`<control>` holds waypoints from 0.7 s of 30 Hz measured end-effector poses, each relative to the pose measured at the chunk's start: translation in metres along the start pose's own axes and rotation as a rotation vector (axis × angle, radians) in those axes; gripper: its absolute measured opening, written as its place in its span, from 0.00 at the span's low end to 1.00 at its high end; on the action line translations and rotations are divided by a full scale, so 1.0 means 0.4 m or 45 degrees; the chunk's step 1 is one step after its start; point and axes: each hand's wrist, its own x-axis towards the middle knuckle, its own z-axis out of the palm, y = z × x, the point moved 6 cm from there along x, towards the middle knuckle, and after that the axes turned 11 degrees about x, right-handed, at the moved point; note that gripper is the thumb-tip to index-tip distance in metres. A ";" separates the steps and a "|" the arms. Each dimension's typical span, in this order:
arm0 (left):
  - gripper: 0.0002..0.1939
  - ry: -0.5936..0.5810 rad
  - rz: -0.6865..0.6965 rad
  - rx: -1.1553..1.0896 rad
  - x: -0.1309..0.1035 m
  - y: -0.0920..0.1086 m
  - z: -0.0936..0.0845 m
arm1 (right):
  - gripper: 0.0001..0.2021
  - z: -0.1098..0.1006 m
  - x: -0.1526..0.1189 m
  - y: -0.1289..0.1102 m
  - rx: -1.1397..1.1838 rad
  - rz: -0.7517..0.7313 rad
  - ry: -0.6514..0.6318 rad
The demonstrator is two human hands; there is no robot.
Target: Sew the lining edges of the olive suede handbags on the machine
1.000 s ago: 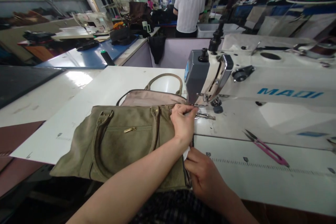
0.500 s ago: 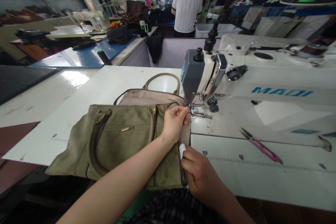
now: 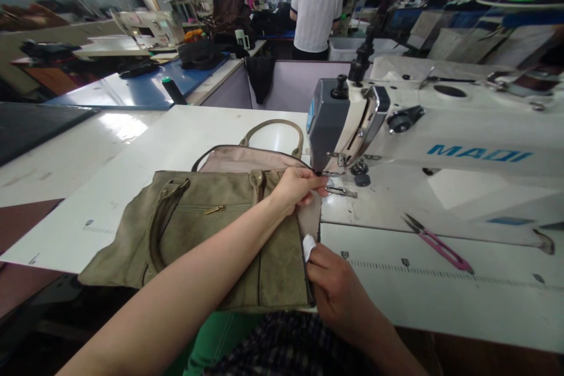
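Note:
An olive-green handbag (image 3: 220, 235) lies on the sewing table, its pinkish lining (image 3: 247, 158) showing along the far side. My left hand (image 3: 302, 188) pinches the bag's edge right beside the needle area of the sewing machine (image 3: 343, 123). Lower down the same right-hand edge, my right hand (image 3: 332, 273) has its fingers closed around the bag's side. A small white piece (image 3: 309, 246) sticks out at the right thumb and forefinger; whether it is a wrap or a scrap I cannot tell. Two bag handles, one near (image 3: 161, 229) and one far (image 3: 275, 123), stand out.
Pink-handled thread snips (image 3: 440, 245) lie on the table right of my hands. A ruler scale (image 3: 405, 267) runs along the table. Beyond stand a green-topped thread cone (image 3: 173, 91), another sewing machine (image 3: 152, 29) and a person in a white shirt (image 3: 316, 12).
My left hand has shifted slightly right along the bag's edge, nearer the needle. The right hand stays on the lower edge, almost in place. The view has tilted a little.

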 end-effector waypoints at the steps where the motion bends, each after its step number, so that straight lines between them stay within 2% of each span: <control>1: 0.15 -0.012 0.019 0.025 0.000 0.003 -0.001 | 0.14 -0.006 0.000 -0.002 0.001 -0.007 0.038; 3: 0.15 -0.018 0.062 0.070 -0.001 0.007 -0.001 | 0.15 -0.031 0.000 -0.005 0.010 -0.007 0.149; 5: 0.15 -0.020 0.095 0.110 0.001 0.011 -0.002 | 0.19 -0.081 -0.006 0.002 -0.049 0.036 0.304; 7: 0.14 -0.041 0.100 0.143 0.007 0.014 -0.005 | 0.20 -0.158 -0.026 0.018 -0.274 0.118 0.507; 9: 0.13 -0.089 0.085 0.166 0.015 0.013 -0.009 | 0.17 -0.246 -0.064 0.041 -0.623 0.221 0.693; 10: 0.12 -0.119 0.075 0.171 0.018 0.011 -0.011 | 0.16 -0.285 -0.086 0.057 -0.804 0.293 0.735; 12: 0.12 -0.181 0.083 0.191 0.021 0.007 -0.013 | 0.20 -0.340 -0.131 0.100 -1.098 0.465 0.680; 14: 0.13 -0.209 0.157 0.247 0.017 0.003 -0.013 | 0.26 -0.368 -0.172 0.138 -1.250 0.572 0.580; 17: 0.14 -0.168 0.277 0.319 0.008 -0.004 -0.013 | 0.24 -0.373 -0.202 0.153 -1.377 0.550 0.521; 19: 0.13 -0.153 0.294 0.308 0.006 -0.010 -0.012 | 0.23 -0.366 -0.192 0.144 -1.437 0.522 0.468; 21: 0.13 -0.179 0.277 0.283 0.008 -0.014 -0.012 | 0.23 -0.359 -0.161 0.130 -1.410 0.571 0.449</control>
